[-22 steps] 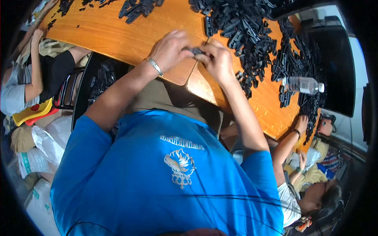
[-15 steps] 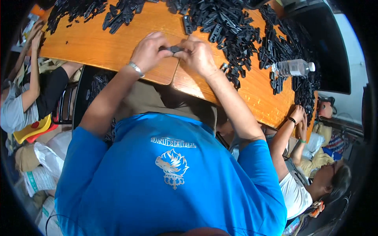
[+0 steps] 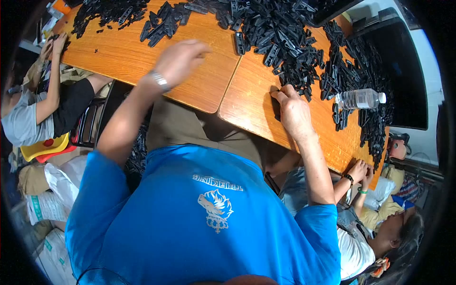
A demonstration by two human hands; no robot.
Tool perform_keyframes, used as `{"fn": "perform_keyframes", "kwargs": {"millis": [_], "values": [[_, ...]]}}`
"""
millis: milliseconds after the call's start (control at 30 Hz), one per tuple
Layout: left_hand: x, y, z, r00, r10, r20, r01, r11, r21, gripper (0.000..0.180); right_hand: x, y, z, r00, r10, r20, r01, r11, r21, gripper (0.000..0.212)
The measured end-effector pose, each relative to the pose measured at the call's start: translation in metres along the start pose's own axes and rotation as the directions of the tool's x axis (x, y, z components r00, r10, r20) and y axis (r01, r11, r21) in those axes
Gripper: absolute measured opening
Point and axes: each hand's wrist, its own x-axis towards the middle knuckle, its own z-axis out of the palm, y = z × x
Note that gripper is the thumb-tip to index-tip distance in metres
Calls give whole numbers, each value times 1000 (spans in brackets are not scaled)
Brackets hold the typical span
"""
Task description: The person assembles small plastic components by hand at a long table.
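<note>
My right hand (image 3: 295,114) is low over the table on the right, its thumb and fingers closed around a small dark plastic piece (image 3: 276,105). Fingers hide part of that piece, so its exact kind does not show. Above the left tabletop hovers my left hand (image 3: 180,61), smeared by motion, with a metal watch on its wrist; no piece shows in it. Just beyond my right hand lies a large heap of black plastic parts (image 3: 280,42). One slotted black part (image 3: 239,43) lies near the seam between the tabletops.
Smaller piles of black parts (image 3: 161,26) lie along the far side. A clear plastic bottle (image 3: 361,99) lies on its side among parts at the right. Co-workers' hands (image 3: 360,175) are at the right edge and the far left. A dark screen (image 3: 396,71) stands behind.
My hands were together over the seam, holding a dark piece between them. They have parted: the right moved right and nearer with a dark piece, the left lifted away to the left.
</note>
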Motion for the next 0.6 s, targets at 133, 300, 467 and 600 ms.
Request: {"fn": "perform_keyframes", "kwargs": {"millis": [133, 300, 467, 600], "values": [[63, 14, 52, 985, 142, -96, -131, 985, 109, 24, 18, -4, 0, 1000, -28, -4, 28, 999, -45, 28], [102, 0, 73, 927, 365, -86, -319, 888, 332, 18, 33, -7, 10, 992, -73, -107, 77, 996, 34, 28], [94, -2, 63, 963, 269, -32, -252, 934, 253, 15, 38, -4, 10, 988, -132, -73, 137, 989, 58, 30], [81, 2, 58, 997, 50, 66, -48, 999, -22, 22, 46, -4, 15, 982, -148, -117, 157, 985, 71, 31]]}}
